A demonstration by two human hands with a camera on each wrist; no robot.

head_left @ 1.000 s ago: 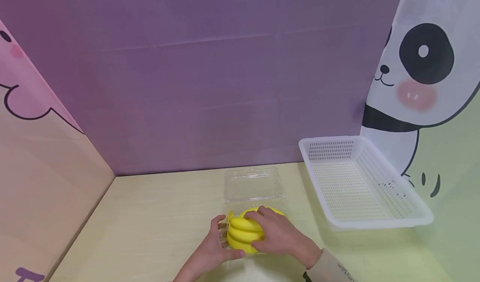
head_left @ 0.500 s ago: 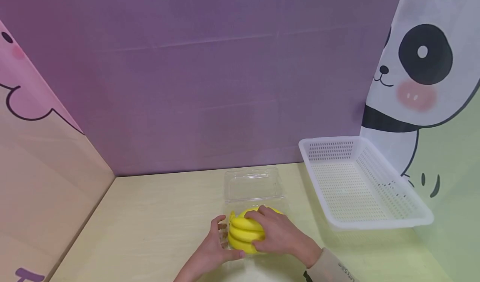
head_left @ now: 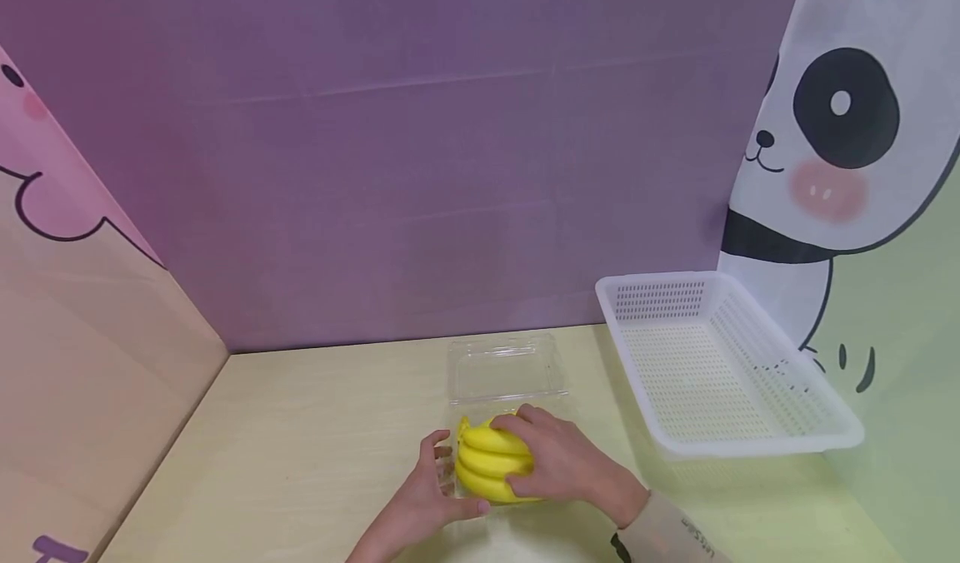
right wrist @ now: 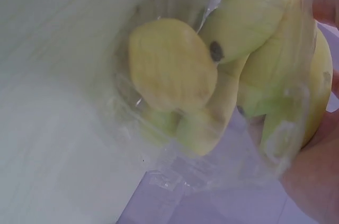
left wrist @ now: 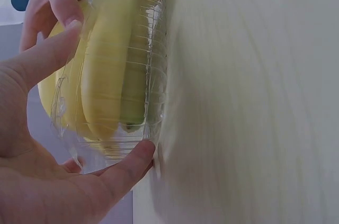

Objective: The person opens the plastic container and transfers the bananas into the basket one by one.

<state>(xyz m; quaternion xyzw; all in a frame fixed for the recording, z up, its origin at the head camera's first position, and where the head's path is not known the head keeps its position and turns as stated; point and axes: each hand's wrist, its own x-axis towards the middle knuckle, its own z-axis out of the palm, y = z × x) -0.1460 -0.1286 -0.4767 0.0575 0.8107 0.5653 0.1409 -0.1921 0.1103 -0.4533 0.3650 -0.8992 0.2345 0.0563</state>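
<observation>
A clear plastic clamshell box (left wrist: 159, 91) lies on the table with its lid (head_left: 507, 369) folded back. My left hand (head_left: 422, 496) holds its left end, thumb at the front and fingers round the side. Inside is a bunch of yellow bananas (head_left: 489, 463), stems toward the left. Over the bunch, my right hand (head_left: 562, 461) grips it from above, with fingers behind and thumb in front. Through the box wall, the right wrist view shows a rounded yellow fruit (right wrist: 172, 65) beside the bananas; its kind is unclear. My right palm hides part of the bunch.
A white perforated plastic basket (head_left: 697, 380) stands at the right, against the panda-printed wall (head_left: 840, 205). A purple wall (head_left: 420, 171) closes off the back of the table (head_left: 300, 438). On the left is a pink and beige panel (head_left: 82, 313).
My right hand and the banana bunch have shifted slightly up and to the right, and the yellow behind the hand is now covered. The left hand stays at the box's end.
</observation>
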